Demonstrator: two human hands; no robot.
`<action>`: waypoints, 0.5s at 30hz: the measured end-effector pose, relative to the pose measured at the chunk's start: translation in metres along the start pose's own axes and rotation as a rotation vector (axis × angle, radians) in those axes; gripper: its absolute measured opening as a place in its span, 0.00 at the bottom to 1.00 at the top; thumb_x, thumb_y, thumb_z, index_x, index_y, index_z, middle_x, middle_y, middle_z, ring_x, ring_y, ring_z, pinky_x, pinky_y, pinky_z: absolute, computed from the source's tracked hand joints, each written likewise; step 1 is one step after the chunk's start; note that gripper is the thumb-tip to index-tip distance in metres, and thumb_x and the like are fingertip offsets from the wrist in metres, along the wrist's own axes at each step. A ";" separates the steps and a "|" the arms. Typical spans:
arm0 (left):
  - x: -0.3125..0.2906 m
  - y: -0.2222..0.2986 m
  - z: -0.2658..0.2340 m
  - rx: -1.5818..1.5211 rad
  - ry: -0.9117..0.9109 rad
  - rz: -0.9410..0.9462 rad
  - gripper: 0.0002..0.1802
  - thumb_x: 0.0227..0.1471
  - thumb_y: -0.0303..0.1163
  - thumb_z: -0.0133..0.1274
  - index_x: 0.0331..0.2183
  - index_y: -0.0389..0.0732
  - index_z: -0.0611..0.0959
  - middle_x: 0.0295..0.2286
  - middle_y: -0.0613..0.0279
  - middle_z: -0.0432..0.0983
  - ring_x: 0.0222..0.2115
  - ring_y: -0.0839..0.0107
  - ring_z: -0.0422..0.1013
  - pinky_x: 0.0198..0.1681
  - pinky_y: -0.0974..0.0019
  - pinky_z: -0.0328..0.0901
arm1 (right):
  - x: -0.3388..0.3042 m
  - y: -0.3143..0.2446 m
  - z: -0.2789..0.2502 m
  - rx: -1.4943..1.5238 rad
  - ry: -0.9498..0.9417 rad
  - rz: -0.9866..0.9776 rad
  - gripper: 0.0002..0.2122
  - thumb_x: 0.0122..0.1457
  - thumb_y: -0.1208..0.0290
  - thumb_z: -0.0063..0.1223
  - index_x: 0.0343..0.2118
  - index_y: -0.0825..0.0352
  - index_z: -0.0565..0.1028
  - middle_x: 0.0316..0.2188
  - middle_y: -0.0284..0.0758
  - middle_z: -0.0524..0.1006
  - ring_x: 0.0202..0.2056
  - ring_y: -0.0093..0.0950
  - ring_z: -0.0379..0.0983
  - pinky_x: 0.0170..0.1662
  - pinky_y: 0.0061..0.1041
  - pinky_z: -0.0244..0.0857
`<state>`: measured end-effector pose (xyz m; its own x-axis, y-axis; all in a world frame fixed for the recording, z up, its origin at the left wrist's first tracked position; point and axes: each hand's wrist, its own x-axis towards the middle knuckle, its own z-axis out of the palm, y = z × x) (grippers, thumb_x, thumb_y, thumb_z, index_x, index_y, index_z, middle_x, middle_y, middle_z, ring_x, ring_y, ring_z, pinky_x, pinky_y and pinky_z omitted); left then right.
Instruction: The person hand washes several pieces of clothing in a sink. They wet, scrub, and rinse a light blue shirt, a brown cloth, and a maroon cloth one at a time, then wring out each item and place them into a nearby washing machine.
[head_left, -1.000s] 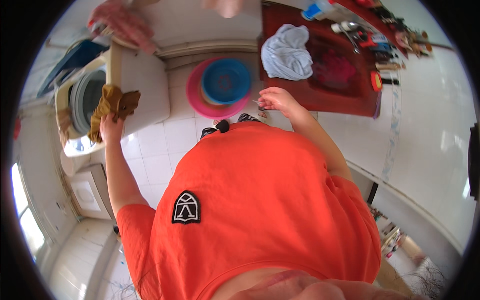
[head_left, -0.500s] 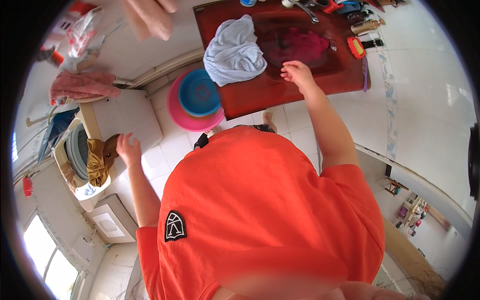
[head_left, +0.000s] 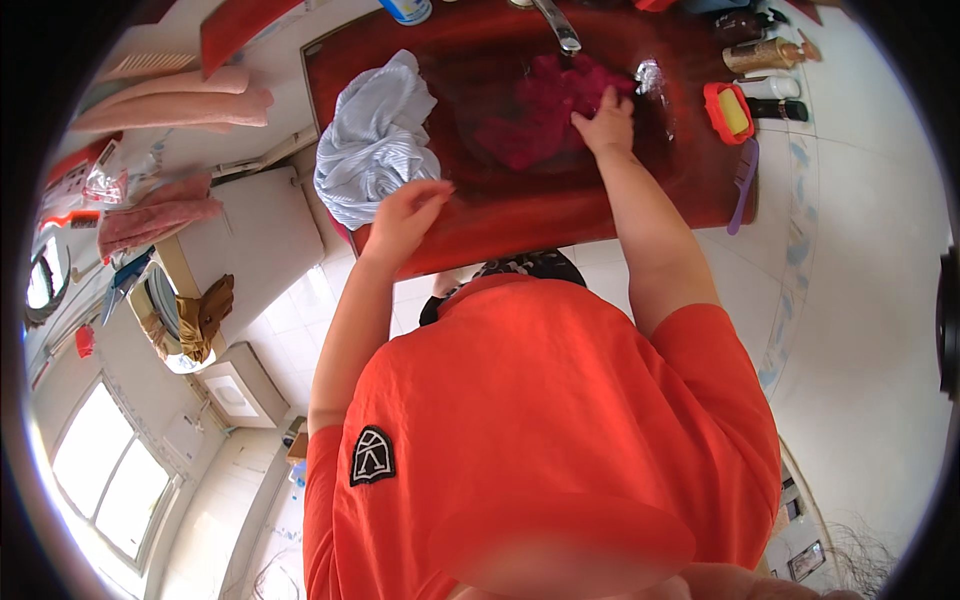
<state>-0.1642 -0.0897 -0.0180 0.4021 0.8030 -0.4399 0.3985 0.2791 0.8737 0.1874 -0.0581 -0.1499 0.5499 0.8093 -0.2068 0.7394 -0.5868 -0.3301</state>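
Note:
A dark red countertop with a sink basin [head_left: 470,215] lies in front of me. Magenta cloth [head_left: 545,115] sits bunched in the basin below the silver faucet [head_left: 558,28]. My right hand [head_left: 608,125] is at this cloth's right side, fingers apart, not closed round it. A heap of pale blue striped cloth [head_left: 365,140] rests on the counter's left part. Beside its lower right edge my left hand [head_left: 408,218] hovers with fingers loosely stretched and nothing in them; whether it touches the heap I cannot tell.
Brown cloth [head_left: 207,315] hangs from the opening of a washing machine [head_left: 165,300] at the left. Along the counter's right stand a red soap dish with a yellow bar [head_left: 735,112], a purple comb [head_left: 742,185] and several bottles [head_left: 765,55]. Pink towels [head_left: 170,105] hang at upper left.
My left hand has moved from beside the brown cloth at the washing machine to the blue striped heap. My right hand has reached farther into the basin, to the magenta cloth. The view has shifted.

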 end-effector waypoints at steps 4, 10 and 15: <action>0.077 -0.031 0.056 -0.097 -0.129 -0.192 0.26 0.56 0.29 0.54 0.56 0.38 0.70 0.51 0.55 0.70 0.50 0.67 0.69 0.50 0.66 0.66 | 0.010 0.005 0.032 0.020 -0.272 -0.259 0.29 0.50 0.58 0.61 0.55 0.58 0.66 0.52 0.48 0.68 0.48 0.50 0.71 0.52 0.41 0.68; 0.120 -0.017 0.108 -0.634 0.107 -0.535 0.47 0.55 0.50 0.54 0.66 0.44 0.49 0.65 0.50 0.44 0.64 0.51 0.49 0.58 0.41 0.58 | 0.005 0.014 0.042 0.395 0.092 -0.034 0.31 0.48 0.54 0.63 0.55 0.62 0.70 0.53 0.46 0.69 0.54 0.49 0.66 0.56 0.37 0.64; 0.157 -0.005 0.118 -1.027 -0.153 -0.579 0.53 0.50 0.77 0.34 0.65 0.50 0.54 0.65 0.52 0.47 0.64 0.45 0.47 0.60 0.31 0.49 | -0.026 -0.035 0.013 1.142 -0.530 -0.048 0.21 0.46 0.59 0.64 0.40 0.68 0.79 0.37 0.42 0.81 0.39 0.31 0.78 0.43 0.30 0.71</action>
<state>-0.0059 -0.0278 -0.1162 0.5018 0.3665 -0.7835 -0.2661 0.9273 0.2634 0.1421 -0.0577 -0.1448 0.1126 0.8964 -0.4287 -0.1484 -0.4114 -0.8993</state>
